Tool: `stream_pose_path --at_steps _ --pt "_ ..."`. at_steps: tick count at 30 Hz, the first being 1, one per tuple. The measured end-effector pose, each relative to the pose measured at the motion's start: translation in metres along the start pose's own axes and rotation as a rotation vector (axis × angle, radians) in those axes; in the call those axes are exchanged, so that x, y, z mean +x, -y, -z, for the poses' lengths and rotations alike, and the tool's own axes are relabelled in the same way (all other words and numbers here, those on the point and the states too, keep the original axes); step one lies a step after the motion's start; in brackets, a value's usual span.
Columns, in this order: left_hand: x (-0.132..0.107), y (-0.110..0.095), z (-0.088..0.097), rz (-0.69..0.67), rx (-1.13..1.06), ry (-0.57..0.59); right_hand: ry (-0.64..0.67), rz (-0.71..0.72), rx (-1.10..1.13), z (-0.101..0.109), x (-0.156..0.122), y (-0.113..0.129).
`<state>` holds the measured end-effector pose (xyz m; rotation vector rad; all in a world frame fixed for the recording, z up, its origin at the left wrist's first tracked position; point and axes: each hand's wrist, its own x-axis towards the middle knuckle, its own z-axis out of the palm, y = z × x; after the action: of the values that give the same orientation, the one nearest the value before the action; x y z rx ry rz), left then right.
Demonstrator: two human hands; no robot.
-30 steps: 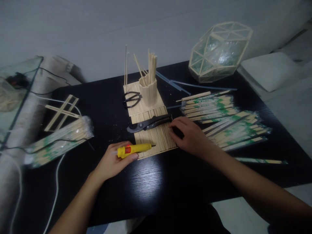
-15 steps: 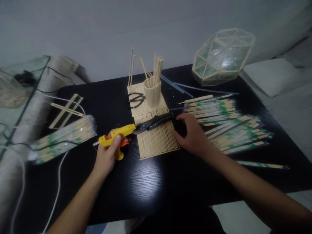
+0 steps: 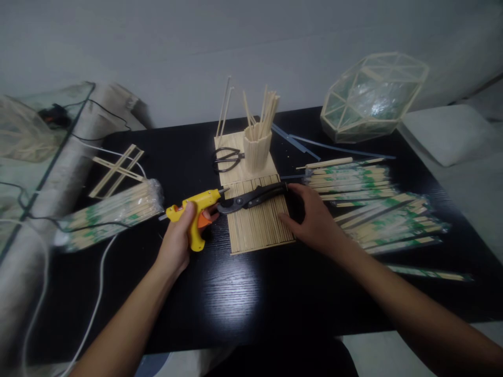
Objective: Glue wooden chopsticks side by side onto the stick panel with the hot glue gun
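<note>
My left hand (image 3: 176,238) grips a yellow hot glue gun (image 3: 194,206) with an orange trigger. Its metal nozzle points right, close to the blades of black-handled pruning shears (image 3: 253,198). The shears lie across a mat of thin wooden sticks (image 3: 257,230). At the mat's right edge is my right hand (image 3: 312,217), thumb and fingers apart, with fingertips by the end of the shears' handle; I cannot tell if they touch it. Behind the mat, a stick-walled cup (image 3: 257,152) holding several loose sticks stands on a pale wooden panel (image 3: 231,175), beside black-handled scissors (image 3: 227,159).
Plastic-wrapped stick bundles (image 3: 351,180) lie at the right, and another wrapped bundle (image 3: 118,214) at the left under a black cord. A crossed stick frame (image 3: 118,170) is behind it. A faceted clear container (image 3: 373,99) sits at the black table's (image 3: 298,293) back right.
The view has shifted, so the scene sits further right. The glue gun has turned slightly, and its nozzle now shows beside the shears' blades. My right hand stays near the handle end.
</note>
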<state>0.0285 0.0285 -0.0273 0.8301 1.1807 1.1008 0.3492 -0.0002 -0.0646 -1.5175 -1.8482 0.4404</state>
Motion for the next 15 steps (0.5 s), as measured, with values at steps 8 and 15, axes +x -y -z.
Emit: stream_pose_path --at_steps 8,15 --pt "0.006 -0.002 -0.007 0.025 -0.084 0.006 0.039 0.038 -0.013 0.001 0.006 -0.006" --pt "0.011 -0.002 -0.007 0.02 -0.142 0.044 0.044 0.042 0.006 0.001 0.007 -0.007"
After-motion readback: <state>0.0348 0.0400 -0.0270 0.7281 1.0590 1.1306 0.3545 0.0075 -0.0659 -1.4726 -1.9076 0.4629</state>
